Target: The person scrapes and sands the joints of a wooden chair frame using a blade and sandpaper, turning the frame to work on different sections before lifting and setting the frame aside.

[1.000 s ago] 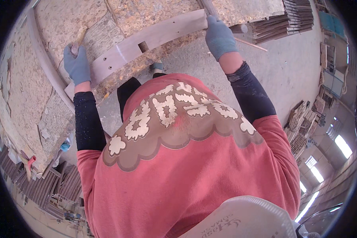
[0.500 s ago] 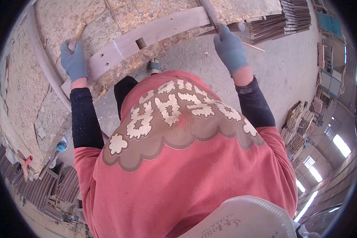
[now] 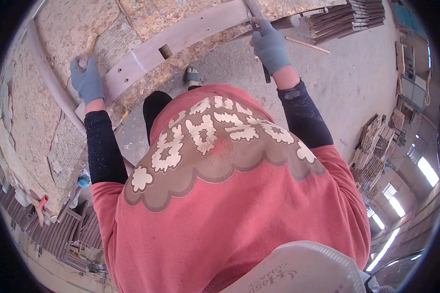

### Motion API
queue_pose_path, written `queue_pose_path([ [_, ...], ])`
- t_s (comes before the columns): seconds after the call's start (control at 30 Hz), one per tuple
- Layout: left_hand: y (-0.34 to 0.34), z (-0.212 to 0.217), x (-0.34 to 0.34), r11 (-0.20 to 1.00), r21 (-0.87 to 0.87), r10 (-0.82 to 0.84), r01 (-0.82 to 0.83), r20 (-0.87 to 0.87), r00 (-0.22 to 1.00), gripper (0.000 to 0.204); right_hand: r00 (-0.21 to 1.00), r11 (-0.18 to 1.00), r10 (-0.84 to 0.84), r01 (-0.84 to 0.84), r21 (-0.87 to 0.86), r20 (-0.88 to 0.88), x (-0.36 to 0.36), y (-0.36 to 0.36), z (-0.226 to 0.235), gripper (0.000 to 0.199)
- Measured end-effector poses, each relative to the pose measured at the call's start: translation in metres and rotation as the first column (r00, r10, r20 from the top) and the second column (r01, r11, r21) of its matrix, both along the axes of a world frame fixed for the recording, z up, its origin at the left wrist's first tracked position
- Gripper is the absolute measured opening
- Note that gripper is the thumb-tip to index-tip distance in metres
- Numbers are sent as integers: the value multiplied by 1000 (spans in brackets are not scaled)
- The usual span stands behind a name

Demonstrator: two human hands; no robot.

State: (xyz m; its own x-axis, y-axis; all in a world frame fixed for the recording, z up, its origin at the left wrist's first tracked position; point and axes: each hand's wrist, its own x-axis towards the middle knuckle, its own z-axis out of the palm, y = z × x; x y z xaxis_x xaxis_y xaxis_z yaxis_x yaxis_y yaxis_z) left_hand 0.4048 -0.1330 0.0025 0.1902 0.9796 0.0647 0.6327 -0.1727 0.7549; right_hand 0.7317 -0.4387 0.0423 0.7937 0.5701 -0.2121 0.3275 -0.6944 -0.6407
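Clamping a dark-handled tool (image 3: 267, 74), the right hand (image 3: 272, 49) is beside the curved board (image 3: 193, 32); left hand (image 3: 88, 83) clasps a rounded knob (image 3: 83, 62); 1 slot (image 3: 165, 52) already cut, what's left unclear.

Right hand (image 3: 271, 48) partly hides dark tool (image 3: 267, 74); bottom edge crops mask (image 3: 303, 268)

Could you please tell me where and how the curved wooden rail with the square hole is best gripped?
The curved wooden rail is probably best gripped by its near long edge, right of the square hole, coming from the near side: the strip is long and narrow, that stretch is uncovered, and the left hand is at the left end.
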Motion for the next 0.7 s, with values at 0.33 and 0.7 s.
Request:
queue_pose_path([
  [0.33,-6,12,7,1000,17,-3,4,-26,1000,32,980,986,165,-162,-37,114,-13,-31,37,38],
  [0.7,-5,3,3,998,64,0,-1,17,1000,39,902,883,349,-225,-412,256,-16,-19,46,34],
])
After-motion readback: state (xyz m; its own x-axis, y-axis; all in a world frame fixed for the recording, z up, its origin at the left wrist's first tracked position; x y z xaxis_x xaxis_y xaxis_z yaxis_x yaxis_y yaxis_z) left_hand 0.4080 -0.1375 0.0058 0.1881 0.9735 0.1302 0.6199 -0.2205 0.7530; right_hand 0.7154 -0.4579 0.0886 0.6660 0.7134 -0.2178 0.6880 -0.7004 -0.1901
